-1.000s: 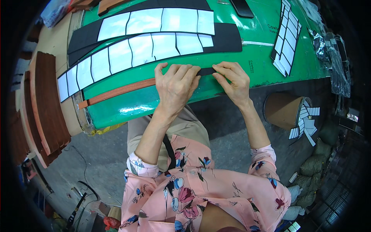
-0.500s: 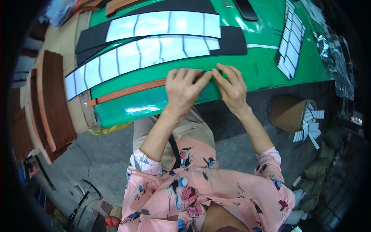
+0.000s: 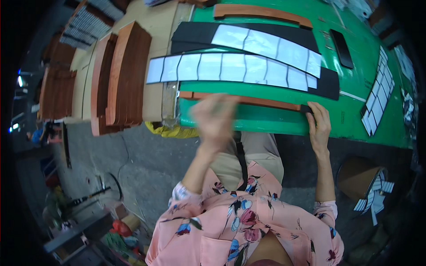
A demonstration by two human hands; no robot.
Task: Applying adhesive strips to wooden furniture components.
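1. The bench point(image 3: 275, 123), topped in glossy green, lies before you, its near edge at your lap.
2. A stack of brown boards point(image 3: 128, 75) stands beyond the green top's left edge.
3. White panels point(image 3: 233, 67) on black sheets point(image 3: 195, 37) lie across the middle, nearer the far edge than your hands.
4. The strip point(image 3: 266, 103), brown and slender, lies along the near edge, from close by the green top's left edge to right of its middle. It looks like wood: probably light, stiff, and apt to slide on that gloss. Steady it along its length, one hand toward each end.
5. Your left hand point(image 3: 215, 119) is over the strip's left half, hiding part of it; blur means I cannot tell whether its fingers are spread or pressed together, or touching.
6. Your right hand point(image 3: 320, 127) pinches the strip's right end between thumb and forefinger.
7. The tip point(image 3: 305, 108) there is black, likely thin and pliable; take it by its long edges, gently.
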